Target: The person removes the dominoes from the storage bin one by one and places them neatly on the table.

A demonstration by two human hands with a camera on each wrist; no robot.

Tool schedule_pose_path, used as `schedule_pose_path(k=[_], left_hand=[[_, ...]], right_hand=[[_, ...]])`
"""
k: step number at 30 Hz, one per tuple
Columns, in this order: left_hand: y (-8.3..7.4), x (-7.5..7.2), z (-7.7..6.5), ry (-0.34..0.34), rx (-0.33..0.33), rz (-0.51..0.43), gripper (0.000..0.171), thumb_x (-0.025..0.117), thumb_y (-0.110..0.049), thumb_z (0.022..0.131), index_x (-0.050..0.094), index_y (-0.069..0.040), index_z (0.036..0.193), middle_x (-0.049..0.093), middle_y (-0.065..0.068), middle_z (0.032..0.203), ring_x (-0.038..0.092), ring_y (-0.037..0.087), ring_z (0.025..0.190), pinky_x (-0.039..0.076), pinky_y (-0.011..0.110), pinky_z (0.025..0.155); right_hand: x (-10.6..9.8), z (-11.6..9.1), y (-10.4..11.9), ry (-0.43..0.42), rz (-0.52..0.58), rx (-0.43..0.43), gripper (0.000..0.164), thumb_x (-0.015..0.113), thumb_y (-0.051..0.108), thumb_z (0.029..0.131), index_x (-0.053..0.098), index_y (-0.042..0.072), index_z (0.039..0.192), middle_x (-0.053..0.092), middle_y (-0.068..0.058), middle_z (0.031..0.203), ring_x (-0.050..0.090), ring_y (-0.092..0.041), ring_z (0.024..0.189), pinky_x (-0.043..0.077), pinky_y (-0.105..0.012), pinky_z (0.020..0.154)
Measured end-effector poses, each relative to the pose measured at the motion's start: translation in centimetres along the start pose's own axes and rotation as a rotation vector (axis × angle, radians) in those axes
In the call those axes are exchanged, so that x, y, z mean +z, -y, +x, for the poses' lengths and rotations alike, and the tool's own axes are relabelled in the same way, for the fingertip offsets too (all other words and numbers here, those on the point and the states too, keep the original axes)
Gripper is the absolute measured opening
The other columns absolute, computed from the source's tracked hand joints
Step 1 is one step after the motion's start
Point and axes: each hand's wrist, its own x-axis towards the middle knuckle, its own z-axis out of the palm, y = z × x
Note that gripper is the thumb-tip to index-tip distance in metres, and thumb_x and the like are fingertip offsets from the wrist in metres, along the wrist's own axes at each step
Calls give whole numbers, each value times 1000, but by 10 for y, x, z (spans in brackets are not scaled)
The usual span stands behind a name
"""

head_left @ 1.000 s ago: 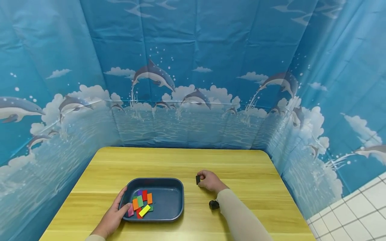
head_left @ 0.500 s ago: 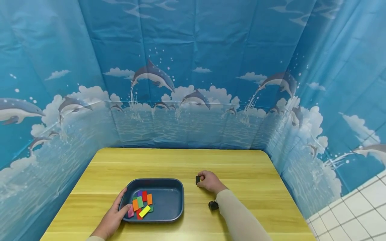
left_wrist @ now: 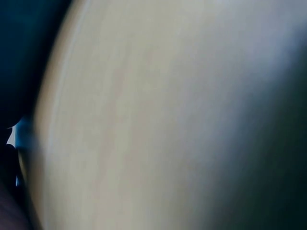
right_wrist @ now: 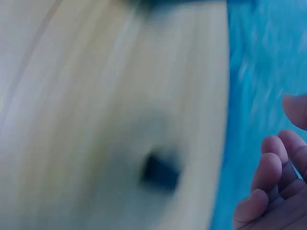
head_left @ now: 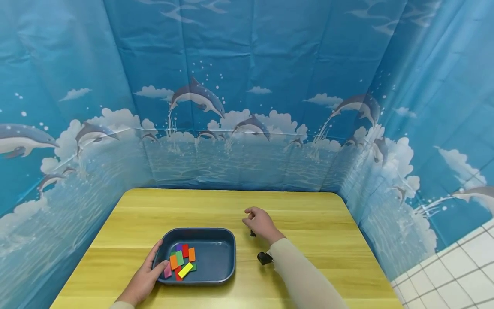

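Note:
At the near left, my left hand [head_left: 140,279] grips the left side of a dark blue tray [head_left: 216,262], thumb over the rim and fingers along the outer wall. Inside the tray lie several coloured domino blocks, among them a yellow domino [head_left: 185,270] and a pink domino [head_left: 167,270]. A black domino [head_left: 252,233] stands on the table right of the tray, partly hidden behind my right hand [head_left: 261,224]. That hand hovers over it, holding nothing. In the right wrist view the black domino [right_wrist: 161,173] is blurred and apart from the loosely bent fingers [right_wrist: 267,171].
The yellow wood-grain table [head_left: 308,214] has rounded far corners. A blue dolphin-print curtain [head_left: 247,167] hangs behind it and along both sides. A black wrist camera [head_left: 264,258] sticks out below my right wrist. The left wrist view is mostly blurred tabletop.
My right hand has let go of the black domino, leaving it on the table, and has risen slightly away from it. My left hand and the tray have not moved.

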Motion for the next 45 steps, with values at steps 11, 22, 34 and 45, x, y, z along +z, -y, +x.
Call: schedule_pose_path(k=[11, 22, 34, 45], left_hand=[[-2, 2, 3, -14, 21, -2, 63, 48, -58, 88, 9, -60, 137, 9, 10, 156, 15, 45, 138, 18, 71, 101], [3, 3, 0, -8, 11, -10, 65, 48, -58, 88, 8, -56, 139, 8, 12, 156, 14, 47, 138, 19, 71, 100], [1, 1, 0, -6, -24, -21, 66, 48, -61, 86, 8, -58, 138, 8, 12, 156, 15, 47, 138, 19, 71, 100], [0, 4, -1, -12, -27, -78, 68, 52, -54, 87, 12, -52, 142, 10, 13, 156, 13, 45, 138, 13, 70, 103]], right_hand=[[48, -15, 83, 135, -64, -186, 37, 65, 31, 86, 59, 21, 121, 55, 10, 89, 52, -10, 66, 46, -26, 53], [107, -20, 102, 234, -206, -203, 41, 69, 31, 83, 60, 25, 122, 53, 14, 86, 49, -6, 69, 46, -18, 59], [120, -11, 106, 299, -262, -175, 41, 72, 28, 81, 62, 26, 121, 57, 12, 72, 51, -8, 59, 45, -19, 54], [134, -5, 82, 364, -226, -122, 41, 75, 27, 77, 64, 27, 117, 57, 8, 65, 49, -10, 53, 42, -22, 50]])
